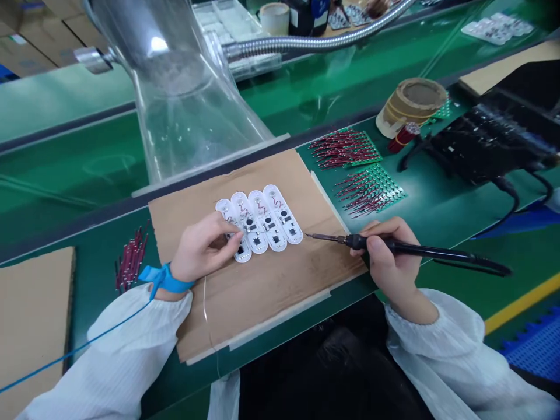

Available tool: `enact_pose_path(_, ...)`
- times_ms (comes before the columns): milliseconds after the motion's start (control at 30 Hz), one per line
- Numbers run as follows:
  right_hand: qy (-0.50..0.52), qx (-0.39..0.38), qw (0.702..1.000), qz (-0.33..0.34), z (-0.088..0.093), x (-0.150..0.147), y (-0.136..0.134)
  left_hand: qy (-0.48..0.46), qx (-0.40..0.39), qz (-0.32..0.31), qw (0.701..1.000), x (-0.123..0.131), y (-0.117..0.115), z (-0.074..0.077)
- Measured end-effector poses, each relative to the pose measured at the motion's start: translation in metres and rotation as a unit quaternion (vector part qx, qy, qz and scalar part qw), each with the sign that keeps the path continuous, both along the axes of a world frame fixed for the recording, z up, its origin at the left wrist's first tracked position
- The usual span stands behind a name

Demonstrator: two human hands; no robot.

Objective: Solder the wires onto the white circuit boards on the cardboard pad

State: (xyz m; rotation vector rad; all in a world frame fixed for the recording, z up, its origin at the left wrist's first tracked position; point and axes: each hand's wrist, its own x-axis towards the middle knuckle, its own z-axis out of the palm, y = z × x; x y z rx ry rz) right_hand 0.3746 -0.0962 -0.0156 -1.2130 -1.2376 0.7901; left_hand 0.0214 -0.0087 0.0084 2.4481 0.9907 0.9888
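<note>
The left hand (203, 248) is curled, with its fingertips (231, 234) resting on a row of four white oblong circuit boards (266, 219); whether anything is pinched between them cannot be told. The boards lie flat on a sheet of brown cardboard (280, 291). The right hand (389, 259) is closed around the black handle of a soldering iron (415, 249), whose fine tip is held at 3 o'clock from the boards, just beside them. A blue wrist strap (166, 279) is worn on the left wrist, and its cord (74, 344) is led away toward 7 o'clock. A thin wire (205, 309) hangs at 6 o'clock. Loose red-leaded components (131, 259) are piled at 9 o'clock. Two green panels (370, 189) studded with similar components are placed at 2 o'clock. A clear fume funnel (175, 99) stands at 12 o'clock, fed by a flexible metal hose (306, 44).
</note>
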Motion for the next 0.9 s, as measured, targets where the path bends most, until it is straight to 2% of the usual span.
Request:
enact_pose_path(133,0.003,-0.002,1.0,0.015,0.0029,-0.0044,0.0009,0.016,-0.006,-0.006,1.0,-0.0002,-0.0007,-0.0005)
enact_pose_path(267,-0.004,0.011,0.999,0.036,0.002,-0.0036,-0.0002,0.03,-0.017,0.016,0.999,-0.0022,-0.0012,0.0)
enact_pose_path(400,-0.035,0.0,0.999,0.023,-0.0012,-0.0019,-0.0012,0.04,-0.022,0.034,0.998,-0.0026,-0.0008,0.0)
enact_pose_path(667,-0.061,-0.011,0.998,0.023,-0.0041,0.0001,-0.0007,0.028,-0.006,0.013,1.0,-0.0014,-0.0011,-0.0005)
enact_pose_path(900,-0.084,-0.022,0.996,0.015,-0.0055,0.0011,-0.0018,0.027,0.004,0.019,0.999,-0.0013,-0.0001,-0.0021)
